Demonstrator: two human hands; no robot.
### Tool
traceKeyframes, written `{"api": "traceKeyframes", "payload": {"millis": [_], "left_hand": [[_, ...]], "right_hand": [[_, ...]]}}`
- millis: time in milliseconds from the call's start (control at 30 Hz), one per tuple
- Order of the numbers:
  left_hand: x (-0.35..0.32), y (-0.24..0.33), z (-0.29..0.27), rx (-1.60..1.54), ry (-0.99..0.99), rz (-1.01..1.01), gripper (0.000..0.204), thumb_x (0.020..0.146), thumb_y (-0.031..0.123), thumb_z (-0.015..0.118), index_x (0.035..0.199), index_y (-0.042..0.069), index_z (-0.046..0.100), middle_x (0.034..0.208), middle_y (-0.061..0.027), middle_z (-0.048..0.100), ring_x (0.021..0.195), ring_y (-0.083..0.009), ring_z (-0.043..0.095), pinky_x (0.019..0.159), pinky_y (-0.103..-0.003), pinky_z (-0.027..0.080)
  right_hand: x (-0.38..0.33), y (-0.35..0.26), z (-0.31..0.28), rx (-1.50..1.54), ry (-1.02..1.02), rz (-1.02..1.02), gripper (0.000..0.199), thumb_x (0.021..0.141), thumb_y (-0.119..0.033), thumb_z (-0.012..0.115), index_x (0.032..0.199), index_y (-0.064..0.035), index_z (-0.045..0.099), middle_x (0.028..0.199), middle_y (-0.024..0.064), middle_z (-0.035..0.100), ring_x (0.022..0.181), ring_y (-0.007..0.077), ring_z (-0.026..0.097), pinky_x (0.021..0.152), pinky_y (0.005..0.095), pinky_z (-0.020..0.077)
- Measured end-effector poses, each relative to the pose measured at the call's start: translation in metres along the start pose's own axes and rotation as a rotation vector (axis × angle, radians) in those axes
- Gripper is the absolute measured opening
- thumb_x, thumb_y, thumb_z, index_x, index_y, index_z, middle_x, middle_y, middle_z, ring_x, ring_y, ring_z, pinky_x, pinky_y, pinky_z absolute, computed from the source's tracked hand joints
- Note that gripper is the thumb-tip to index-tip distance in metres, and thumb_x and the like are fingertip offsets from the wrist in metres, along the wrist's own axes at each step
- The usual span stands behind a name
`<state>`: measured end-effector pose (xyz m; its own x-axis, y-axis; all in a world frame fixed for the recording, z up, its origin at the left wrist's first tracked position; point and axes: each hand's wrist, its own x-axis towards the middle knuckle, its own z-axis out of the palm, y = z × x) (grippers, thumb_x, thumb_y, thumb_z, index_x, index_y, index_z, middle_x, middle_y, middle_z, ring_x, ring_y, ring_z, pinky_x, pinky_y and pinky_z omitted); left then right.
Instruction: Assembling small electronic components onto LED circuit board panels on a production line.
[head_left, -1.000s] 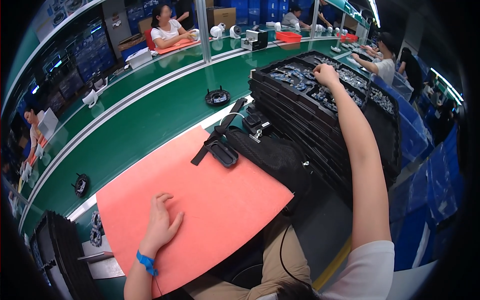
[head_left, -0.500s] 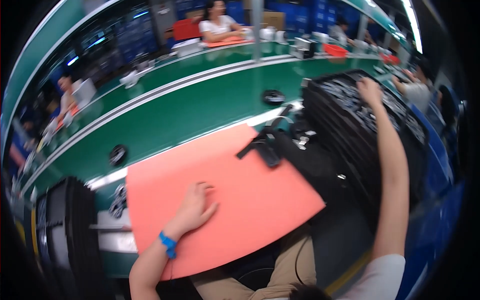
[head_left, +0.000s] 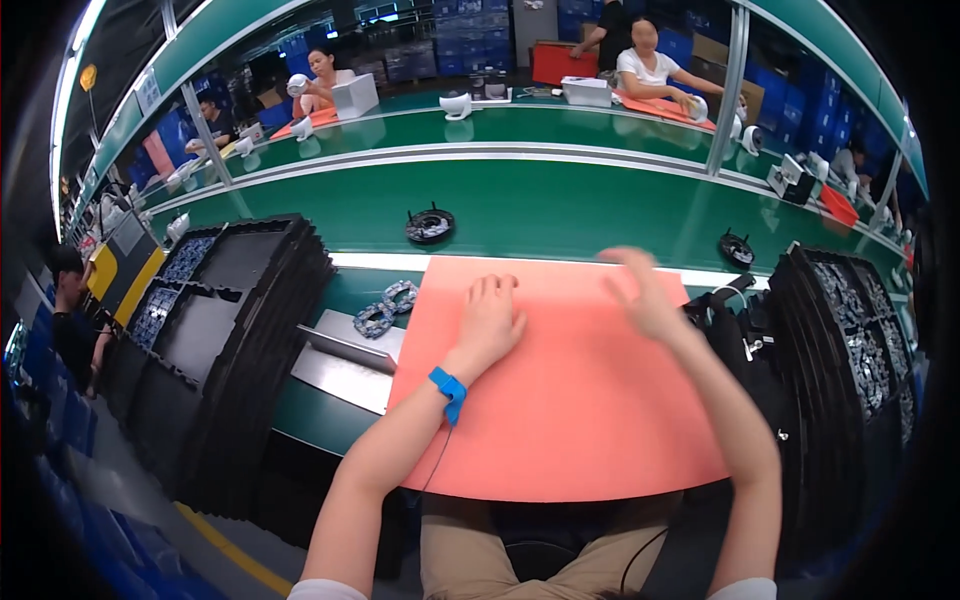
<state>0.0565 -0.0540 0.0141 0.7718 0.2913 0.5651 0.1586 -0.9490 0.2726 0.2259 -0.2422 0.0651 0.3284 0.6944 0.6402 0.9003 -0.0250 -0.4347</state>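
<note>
My left hand (head_left: 490, 325) rests on the salmon-coloured mat (head_left: 560, 420), palm down with its fingers slightly bent and nothing in it. A blue strap (head_left: 449, 391) with a thin cord is around that wrist. Over the mat's far right part, my right hand (head_left: 650, 302) is smeared by motion. Its thumb and forefinger stand apart, and no object shows between them. Just right of the mat lie black tools (head_left: 735, 300), partly hidden by the right hand and forearm.
Stacked black trays stand at left (head_left: 240, 270) and right (head_left: 850, 330), holding small parts. A metal bracket (head_left: 345, 365) and patterned loops (head_left: 385, 310) lie left of the mat. Round black parts (head_left: 430, 226) (head_left: 737, 250) sit on the green conveyor belt (head_left: 580, 205). People work beyond it.
My view has swung left. My right hand has left the right-hand tray stack and come over the mat. My left hand stays on the mat, now farther toward its far edge.
</note>
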Motion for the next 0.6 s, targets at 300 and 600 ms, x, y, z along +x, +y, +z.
{"api": "traceKeyframes", "payload": {"millis": [300,600], "left_hand": [[-0.006,-0.076,-0.049,0.495,-0.215,-0.581,0.036,0.079,0.017,0.051,0.111,0.001,0.052,0.109,-0.022,0.057,0.108,-0.0383,0.051,0.095,-0.053,0.032],[-0.007,-0.066,-0.057,0.427,-0.362,-0.725,0.034,0.086,0.017,0.046,0.118,0.005,0.047,0.122,-0.0268,0.048,0.12,-0.0459,0.041,0.096,-0.064,0.029]], "right_hand": [[-0.033,-0.026,0.072,0.068,-0.325,-0.068,0.025,0.084,-0.018,0.054,0.105,-0.006,0.059,0.114,0.0109,0.056,0.108,0.0283,0.052,0.091,0.0398,0.0424],[-0.034,-0.027,0.078,0.076,-0.32,-0.078,0.022,0.084,-0.016,0.054,0.104,-0.0058,0.058,0.113,0.0099,0.056,0.108,0.0276,0.051,0.093,0.0397,0.0406]]}}
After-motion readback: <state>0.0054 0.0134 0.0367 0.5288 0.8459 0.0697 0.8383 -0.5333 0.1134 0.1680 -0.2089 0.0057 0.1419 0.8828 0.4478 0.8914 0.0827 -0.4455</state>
